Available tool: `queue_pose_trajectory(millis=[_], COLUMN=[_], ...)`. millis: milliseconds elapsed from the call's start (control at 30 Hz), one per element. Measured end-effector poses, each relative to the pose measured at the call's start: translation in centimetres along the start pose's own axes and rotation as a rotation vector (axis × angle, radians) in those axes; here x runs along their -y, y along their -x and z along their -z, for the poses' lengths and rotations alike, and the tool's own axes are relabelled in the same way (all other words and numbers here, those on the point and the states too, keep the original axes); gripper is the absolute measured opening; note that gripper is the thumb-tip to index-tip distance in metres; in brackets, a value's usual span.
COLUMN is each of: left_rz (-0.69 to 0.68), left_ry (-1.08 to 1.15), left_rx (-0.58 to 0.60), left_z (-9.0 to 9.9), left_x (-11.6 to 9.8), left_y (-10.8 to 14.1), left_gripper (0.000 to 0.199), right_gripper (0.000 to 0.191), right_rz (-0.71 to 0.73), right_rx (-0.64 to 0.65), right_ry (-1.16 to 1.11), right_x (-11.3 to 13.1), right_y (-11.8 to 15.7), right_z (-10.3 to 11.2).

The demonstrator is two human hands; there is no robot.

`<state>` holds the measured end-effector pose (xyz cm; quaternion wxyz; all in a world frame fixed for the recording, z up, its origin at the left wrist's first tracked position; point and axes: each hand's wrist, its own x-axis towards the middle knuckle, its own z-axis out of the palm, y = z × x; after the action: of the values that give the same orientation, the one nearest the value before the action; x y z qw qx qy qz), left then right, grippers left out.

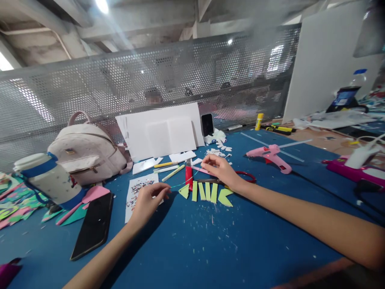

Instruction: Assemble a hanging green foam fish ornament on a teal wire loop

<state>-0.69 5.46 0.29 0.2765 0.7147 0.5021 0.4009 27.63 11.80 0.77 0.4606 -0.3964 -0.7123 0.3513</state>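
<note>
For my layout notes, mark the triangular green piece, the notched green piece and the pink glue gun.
Triangular green piece (pixel 184 192): head view, its face.
Notched green piece (pixel 223 197): head view, its face.
Pink glue gun (pixel 270 153): head view, its body.

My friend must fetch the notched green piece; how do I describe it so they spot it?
On the blue table, find the row of pale green pieces. Go to its right end, just on the near side of the right hand, for the notched green piece. A V-shaped cut in its right edge sets it apart from the straight strips beside it.
</note>
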Motion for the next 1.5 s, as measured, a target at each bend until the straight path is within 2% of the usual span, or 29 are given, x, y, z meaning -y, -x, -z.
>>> queue_pose_trajectory(millis=[133, 233, 300, 433, 567, 700, 833, 967, 1167, 1500], left_rz=[-0.071, -0.098, -0.096, -0.060, -0.011, 0.027, 0.061, 0.090, 0.104, 0.102], left_ry=[-0.106, -0.135, -0.142, -0.140, -0.081, 0.058, 0.225, 0.321, 0.379, 0.383], left_rx=[0.075, 0.137, 0.157, 0.131, 0.095, 0.093, 0.052, 0.032, 0.002, 0.000], left_z=[-1.0, -1.7, -2.2, -3.2, -3.9, -4.2, -4.4, -4.8, -5.1, -4.8], left_x=[-0.5, -0.6, -0.5, -0.2, -0.1, -0.3, -0.7, -0.9, -0.8, -1.0], left_y=[-0.1, -0.8, -1.3, -2.0, -2.0, -1.5, -0.9, -0.5, -0.4, -0.2], left_gripper=[0.017, 0.018, 0.027, 0.025, 0.015, 0.015, 0.030, 0.028, 0.028, 0.027], right_gripper=[0.019, 0.013, 0.010, 0.009, 0.009, 0.008, 0.008, 0.008, 0.006, 0.005], right_rz=[0.095, 0.175, 0.220, 0.281, 0.329, 0.352, 0.363, 0.377, 0.388, 0.400], right_rx=[0.062, 0.112, 0.144, 0.252, 0.250, 0.276, 0.283, 0.304, 0.345, 0.374], right_ry=[-0.012, -0.041, -0.062, -0.072, -0.077, -0.079, -0.083, -0.091, -0.082, -0.066], right_x=[1.6, 3.8, 5.8, 9.5, 11.4, 12.0, 12.5, 13.2, 13.6, 12.9], right_y=[-0.9, -2.3, -3.5, -5.8, -7.1, -6.7, -5.8, -5.4, -5.0, -5.1], right_z=[-0.1, -0.1, -0.1, -0.2, -0.4, -0.3, -0.1, 0.1, 0.0, -0.2])
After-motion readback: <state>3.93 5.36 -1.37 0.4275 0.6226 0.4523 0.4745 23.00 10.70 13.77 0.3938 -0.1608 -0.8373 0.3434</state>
